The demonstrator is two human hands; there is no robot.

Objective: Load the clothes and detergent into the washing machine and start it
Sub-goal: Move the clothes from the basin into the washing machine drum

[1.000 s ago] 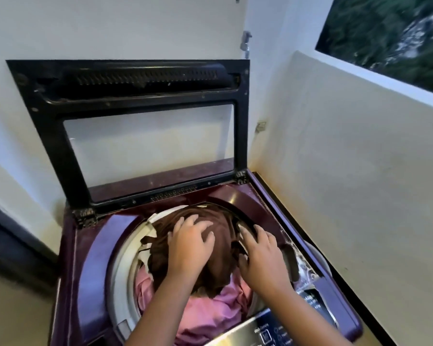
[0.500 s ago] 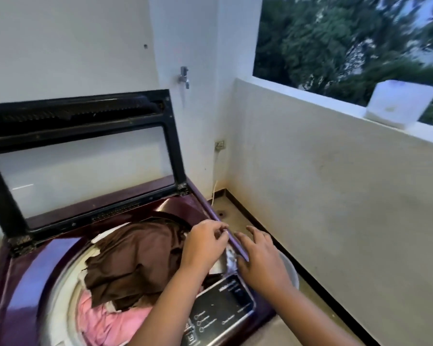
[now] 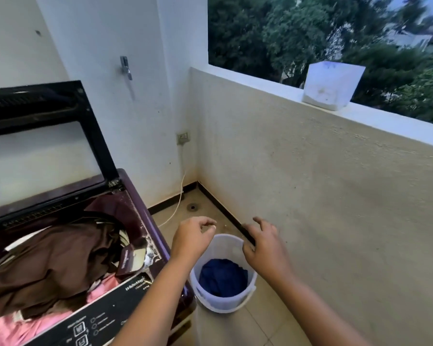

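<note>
Beside the balcony wall (image 3: 335, 196), loading seems nearly done (washing machine (image 3: 135, 196) heaped with clothes), one blue garment (image 3: 223, 277) left in the bucket (image 3: 225, 247) beneath the empty, loosely curled left hand (image 3: 194, 239) and right hand (image 3: 263, 248).

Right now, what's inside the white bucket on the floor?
A crumpled dark blue cloth lies at the bottom of the bucket. Whether anything lies under the cloth cannot be seen, because it covers the bottom.

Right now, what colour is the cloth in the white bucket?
The cloth is dark blue, best seen in the head view.
</note>
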